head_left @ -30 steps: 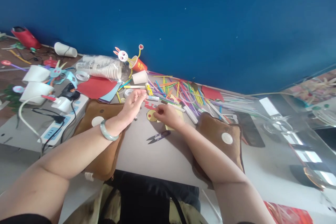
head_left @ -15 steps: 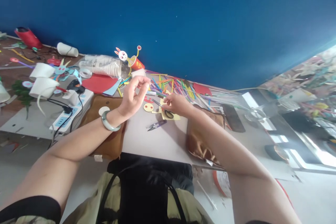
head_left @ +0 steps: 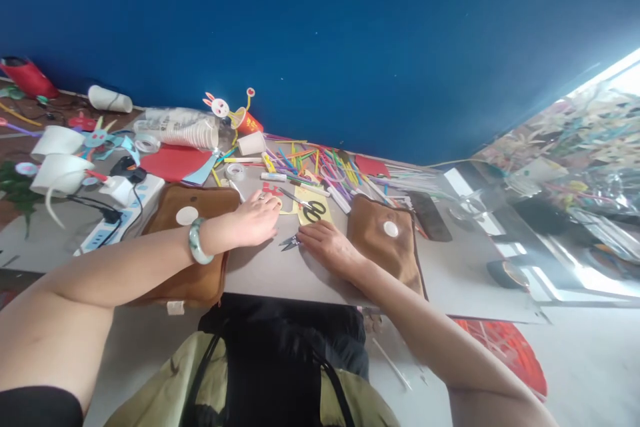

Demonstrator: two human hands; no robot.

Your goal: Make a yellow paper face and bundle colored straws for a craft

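Note:
My left hand (head_left: pixel 257 220) lies palm down on the white table, its fingers loosely spread over a yellow paper cutout that it mostly hides. Beside its fingertips are red paper pieces (head_left: pixel 273 189). My right hand (head_left: pixel 326 245) has its fingers closed round the handle end of small dark snips (head_left: pixel 289 243), whose blades point left. Just beyond that hand, black-handled scissors (head_left: pixel 314 211) rest on a yellow sheet (head_left: pixel 303 217).
Brown pouches (head_left: pixel 165 240) (head_left: pixel 385 240) flank the hands. Behind are colourful sticks (head_left: pixel 345 170), markers (head_left: pixel 340 200), a tape roll (head_left: pixel 235 172) and stacked paper cups (head_left: pixel 195 133). A power strip (head_left: pixel 120 213) lies left, a dark phone (head_left: pixel 430 215) right.
Both hands have come down nearer the table's front edge. My left hand has turned palm down and opened, while my right hand has left the scissors area and closed on the snips.

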